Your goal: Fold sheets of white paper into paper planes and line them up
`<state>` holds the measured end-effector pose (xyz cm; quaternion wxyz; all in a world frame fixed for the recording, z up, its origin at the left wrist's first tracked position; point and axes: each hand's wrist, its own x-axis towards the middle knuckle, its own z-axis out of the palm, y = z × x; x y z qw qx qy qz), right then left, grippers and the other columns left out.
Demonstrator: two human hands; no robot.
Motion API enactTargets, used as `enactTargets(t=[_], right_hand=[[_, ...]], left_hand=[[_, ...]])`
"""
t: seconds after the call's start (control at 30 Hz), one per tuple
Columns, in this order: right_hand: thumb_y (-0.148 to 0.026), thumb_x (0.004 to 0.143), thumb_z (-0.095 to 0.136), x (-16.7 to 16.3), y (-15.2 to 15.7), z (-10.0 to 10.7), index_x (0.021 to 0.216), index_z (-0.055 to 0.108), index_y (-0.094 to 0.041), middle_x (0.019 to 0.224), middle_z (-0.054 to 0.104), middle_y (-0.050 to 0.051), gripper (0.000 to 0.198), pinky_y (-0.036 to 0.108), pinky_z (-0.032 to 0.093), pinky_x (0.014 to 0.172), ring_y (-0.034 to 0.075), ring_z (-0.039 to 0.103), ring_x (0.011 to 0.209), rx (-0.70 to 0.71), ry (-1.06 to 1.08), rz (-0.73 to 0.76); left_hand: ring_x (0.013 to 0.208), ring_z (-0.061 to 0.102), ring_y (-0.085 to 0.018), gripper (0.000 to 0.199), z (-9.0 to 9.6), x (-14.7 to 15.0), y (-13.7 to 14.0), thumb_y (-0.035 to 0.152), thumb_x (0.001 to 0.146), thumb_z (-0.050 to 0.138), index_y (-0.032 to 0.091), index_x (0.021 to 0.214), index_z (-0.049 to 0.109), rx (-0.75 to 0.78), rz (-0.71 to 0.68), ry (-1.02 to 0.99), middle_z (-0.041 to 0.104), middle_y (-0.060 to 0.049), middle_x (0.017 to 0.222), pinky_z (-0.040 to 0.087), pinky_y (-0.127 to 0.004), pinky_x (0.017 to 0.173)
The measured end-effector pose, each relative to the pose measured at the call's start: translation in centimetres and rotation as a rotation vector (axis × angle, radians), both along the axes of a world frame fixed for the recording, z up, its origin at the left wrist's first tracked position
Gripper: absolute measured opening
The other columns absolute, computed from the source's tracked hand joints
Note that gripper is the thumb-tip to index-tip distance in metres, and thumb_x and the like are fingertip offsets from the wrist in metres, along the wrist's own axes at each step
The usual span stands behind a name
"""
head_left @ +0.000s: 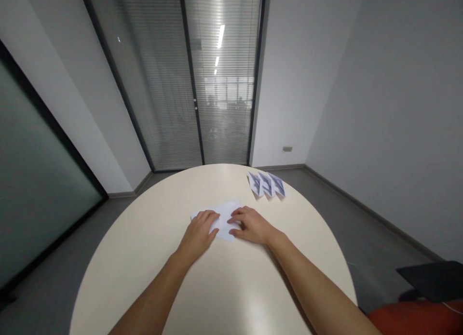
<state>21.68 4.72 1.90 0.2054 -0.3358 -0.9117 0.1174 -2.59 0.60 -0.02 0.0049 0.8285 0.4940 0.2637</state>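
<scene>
A white sheet of paper lies on the round table, partly covered by both hands. My left hand rests over its left part, fingers stretched out and thumb apart. On the right side, my right hand touches the paper with its fingertips, fingers spread and slightly bent. Neither hand is closed around anything. The paper's left end is largely hidden under my left hand. Beyond my right hand stand several folded papers with dark printed patterns, overlapping in a row.
The cream round table has its far edge just behind the folded papers. Past it are a glass door with blinds and grey walls. At the lower right are a red seat and a black flat object.
</scene>
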Motion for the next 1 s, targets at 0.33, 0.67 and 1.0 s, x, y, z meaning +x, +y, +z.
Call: enactTargets(t=[0.33,0.67,1.0], right_hand=[[-0.040,0.084,0.074,0.1,0.0,-0.3,0.114,0.076,-0.021,0.112,0.070,0.010,0.035,0.036,0.049,0.097,0.026,0.062,0.109,-0.051,-0.010,-0.047],[-0.052,0.097,0.051,-1.4,-1.5,-0.3,0.154,0.044,-0.019,0.161,0.036,0.016,0.066,0.055,0.024,0.122,0.036,0.029,0.150,-0.127,-0.140,-0.003],[-0.062,0.102,0.028,-1.3,-2.0,0.9,0.161,0.026,-0.025,0.168,0.013,0.010,0.069,0.057,0.007,0.124,0.033,0.007,0.155,-0.285,-0.278,-0.136]], left_hand=[[0.105,0.063,-0.024,0.018,0.7,1.3,-0.9,0.019,0.097,0.056,0.021,0.103,0.073,-0.083,0.149,0.168,0.072,-0.006,0.113,0.049,-0.038,0.094],[0.119,0.055,-0.027,0.032,1.3,2.2,-1.8,0.033,0.095,0.057,0.020,0.123,0.067,-0.105,0.169,0.154,0.064,-0.011,0.127,0.047,-0.042,0.103],[0.133,0.050,-0.028,0.041,0.0,1.6,-0.9,0.032,0.102,0.046,0.018,0.138,0.060,-0.100,0.062,0.160,0.056,-0.011,0.147,0.042,-0.044,0.113]])
